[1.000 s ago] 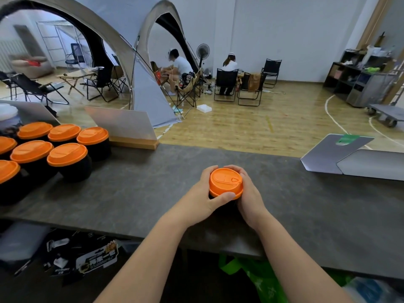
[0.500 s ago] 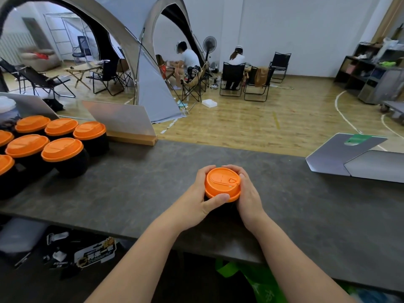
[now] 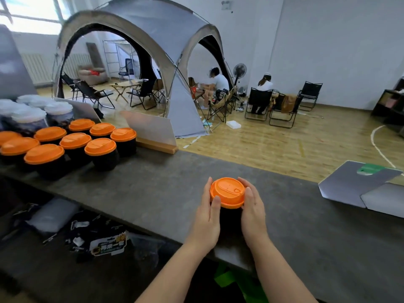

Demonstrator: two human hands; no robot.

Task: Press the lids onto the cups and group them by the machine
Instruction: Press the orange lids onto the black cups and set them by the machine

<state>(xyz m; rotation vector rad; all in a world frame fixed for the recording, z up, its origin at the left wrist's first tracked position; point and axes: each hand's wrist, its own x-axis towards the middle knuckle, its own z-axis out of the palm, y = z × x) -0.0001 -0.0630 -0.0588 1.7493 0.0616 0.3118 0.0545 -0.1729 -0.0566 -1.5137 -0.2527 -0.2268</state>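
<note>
On the grey counter (image 3: 153, 193), both hands cupping orange-lidded cup (image 3: 227, 192) — lettering unreadable

Ten orange-lidded cups (image 3: 227, 193), two hands (image 3: 206, 224).

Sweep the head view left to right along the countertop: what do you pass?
Cluster of black cups with orange lids → white sign panel in its wooden base → left hand → orange-lidded black cup between both hands → right hand → grey folded cardboard.

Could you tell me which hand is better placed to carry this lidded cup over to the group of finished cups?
Left, probably: the left hand already grips the cup, and the finished cups stand on its side.
</note>
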